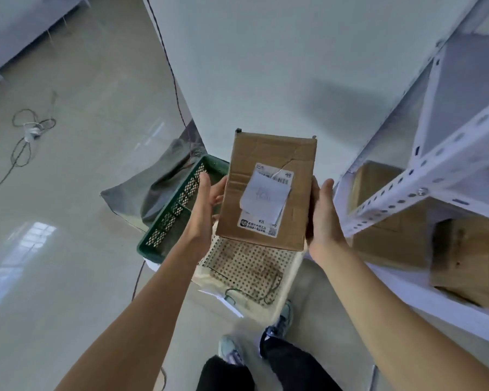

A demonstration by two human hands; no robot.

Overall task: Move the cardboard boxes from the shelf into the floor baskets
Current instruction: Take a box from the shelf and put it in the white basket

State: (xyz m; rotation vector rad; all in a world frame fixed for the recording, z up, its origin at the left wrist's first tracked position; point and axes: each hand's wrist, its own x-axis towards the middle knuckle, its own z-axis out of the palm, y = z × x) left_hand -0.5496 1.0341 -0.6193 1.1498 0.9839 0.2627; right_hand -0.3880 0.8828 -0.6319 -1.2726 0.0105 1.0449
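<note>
I hold a brown cardboard box (268, 167) with a white shipping label in the air between both hands. My left hand (206, 204) grips its left side and my right hand (323, 213) grips its right side, fingers curled underneath. The box hangs above a cream perforated basket (290, 273) on the floor, which holds a dark wire. A green lattice basket (170, 218) lies just to its left. Two more cardboard boxes (384, 221) (469, 255) stand on the white metal shelf (424, 190) at the right.
A grey cloth (153, 187) lies behind the green basket. A dark cable (167, 57) runs down the wall, and another cable coils on the glossy floor (31, 131) at the left. My feet (254, 340) stand just before the cream basket.
</note>
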